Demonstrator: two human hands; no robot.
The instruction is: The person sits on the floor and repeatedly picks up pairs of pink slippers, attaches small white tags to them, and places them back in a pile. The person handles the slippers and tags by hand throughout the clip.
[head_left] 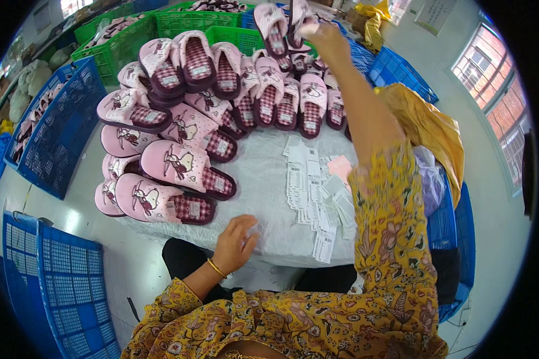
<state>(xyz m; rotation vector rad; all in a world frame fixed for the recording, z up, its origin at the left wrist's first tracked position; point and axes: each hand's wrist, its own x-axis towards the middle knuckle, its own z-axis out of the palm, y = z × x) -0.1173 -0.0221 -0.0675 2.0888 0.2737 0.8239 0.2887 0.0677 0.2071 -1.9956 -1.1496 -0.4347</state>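
My left hand point(235, 242) rests at the near edge of the table, fingers loosely bent and apart, with nothing in it. A gold bangle circles that wrist. Far across the table, my right hand point(327, 42) is stretched out and somewhat blurred. Its fingers close on a pink slipper point(299, 21) with a dark sole, beside another raised slipper point(271, 29). Pink slippers with a cartoon print and checked insoles are piled in an arc; one large slipper point(176, 166) lies near the front left. Paper labels point(312, 190) are spread in front of my right arm.
The table has a whitish plastic cover point(260, 179). Green crates point(182, 24) stand behind it, and a blue crate point(60, 128) holding slippers stands left. Another blue crate point(72, 287) is at the lower left. On the right, a yellow-brown sack point(428, 122) lies over blue crates.
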